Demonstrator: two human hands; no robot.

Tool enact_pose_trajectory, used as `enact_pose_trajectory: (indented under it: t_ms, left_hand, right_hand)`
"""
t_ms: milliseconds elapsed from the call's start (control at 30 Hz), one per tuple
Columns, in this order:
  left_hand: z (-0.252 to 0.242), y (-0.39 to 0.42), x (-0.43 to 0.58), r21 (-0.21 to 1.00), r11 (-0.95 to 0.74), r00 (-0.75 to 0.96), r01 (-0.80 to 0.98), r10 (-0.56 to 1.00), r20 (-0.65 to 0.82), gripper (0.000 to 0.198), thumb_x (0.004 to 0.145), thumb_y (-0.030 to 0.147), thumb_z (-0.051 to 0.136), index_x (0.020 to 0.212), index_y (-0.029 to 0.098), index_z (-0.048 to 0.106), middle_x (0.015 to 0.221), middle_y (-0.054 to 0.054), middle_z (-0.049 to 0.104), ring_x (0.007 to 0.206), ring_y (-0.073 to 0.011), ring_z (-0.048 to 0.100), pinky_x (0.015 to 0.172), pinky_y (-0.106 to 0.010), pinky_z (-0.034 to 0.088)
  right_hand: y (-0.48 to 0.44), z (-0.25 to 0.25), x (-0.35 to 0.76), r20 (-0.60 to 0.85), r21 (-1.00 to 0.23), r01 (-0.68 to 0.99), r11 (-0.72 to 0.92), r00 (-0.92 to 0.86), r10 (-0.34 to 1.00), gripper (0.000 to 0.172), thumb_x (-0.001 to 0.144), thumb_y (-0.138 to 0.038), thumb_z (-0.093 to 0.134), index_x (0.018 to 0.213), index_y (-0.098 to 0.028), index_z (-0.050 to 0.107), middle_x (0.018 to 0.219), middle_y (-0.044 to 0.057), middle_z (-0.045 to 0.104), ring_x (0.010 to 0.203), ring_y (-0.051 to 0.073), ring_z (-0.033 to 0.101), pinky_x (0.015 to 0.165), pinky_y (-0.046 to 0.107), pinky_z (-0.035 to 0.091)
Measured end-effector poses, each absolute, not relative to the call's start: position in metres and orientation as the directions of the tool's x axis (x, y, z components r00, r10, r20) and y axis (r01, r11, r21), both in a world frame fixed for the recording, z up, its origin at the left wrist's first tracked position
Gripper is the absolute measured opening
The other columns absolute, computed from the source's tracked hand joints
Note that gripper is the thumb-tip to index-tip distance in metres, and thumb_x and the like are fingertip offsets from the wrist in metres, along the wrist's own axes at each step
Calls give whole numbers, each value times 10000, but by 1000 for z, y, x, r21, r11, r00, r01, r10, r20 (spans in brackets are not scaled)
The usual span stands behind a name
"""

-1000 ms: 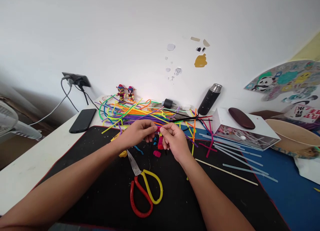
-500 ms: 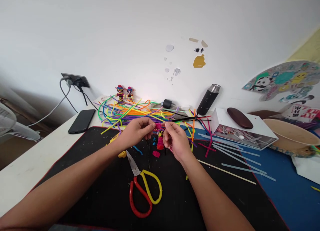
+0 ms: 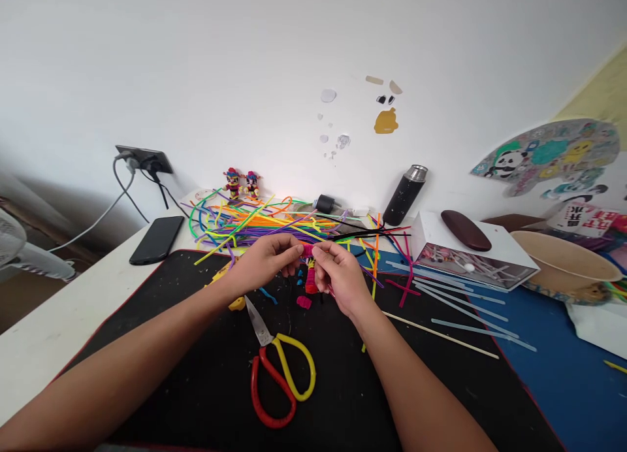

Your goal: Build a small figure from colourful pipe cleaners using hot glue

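Observation:
My left hand and my right hand meet above a black mat. Both pinch a small pink pipe-cleaner piece between their fingertips. A red and yellow pipe-cleaner figure hangs just below the fingers. Small pink, blue and yellow pipe-cleaner bits lie on the mat under the hands. Scissors with one red and one yellow handle lie on the mat between my forearms. A heap of coloured pipe cleaners lies just behind my hands.
A black phone lies at the left on the white table, near a wall socket with cables. Two small figures and a black flask stand by the wall. A white box, clear glue sticks and a thin wooden stick lie right.
My hands stay together on the pink piece, with the right fingers shifting a little closer to the left. The view has drifted slightly to the right.

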State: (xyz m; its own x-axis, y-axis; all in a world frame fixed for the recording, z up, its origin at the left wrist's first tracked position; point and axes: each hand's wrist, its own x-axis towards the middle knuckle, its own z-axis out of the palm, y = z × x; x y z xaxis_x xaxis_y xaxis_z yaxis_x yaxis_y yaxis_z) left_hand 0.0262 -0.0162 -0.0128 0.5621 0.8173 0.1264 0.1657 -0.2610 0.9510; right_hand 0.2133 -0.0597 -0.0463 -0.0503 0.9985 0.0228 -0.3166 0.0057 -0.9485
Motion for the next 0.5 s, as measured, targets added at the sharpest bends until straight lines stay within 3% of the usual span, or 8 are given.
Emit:
enact_pose_trajectory:
  t_ms: [500]
  left_hand:
    - [-16, -16, 24, 947, -261, 577, 189, 809, 108, 418, 972, 589, 662, 947, 172, 684, 777, 11, 665, 654, -144, 624, 613, -260, 508]
  right_hand:
    - [-62, -42, 213, 1, -957, -290, -16, -61, 998, 408, 793, -537, 824, 925, -199, 637, 501, -96, 554, 344, 86, 484, 321, 178, 281]
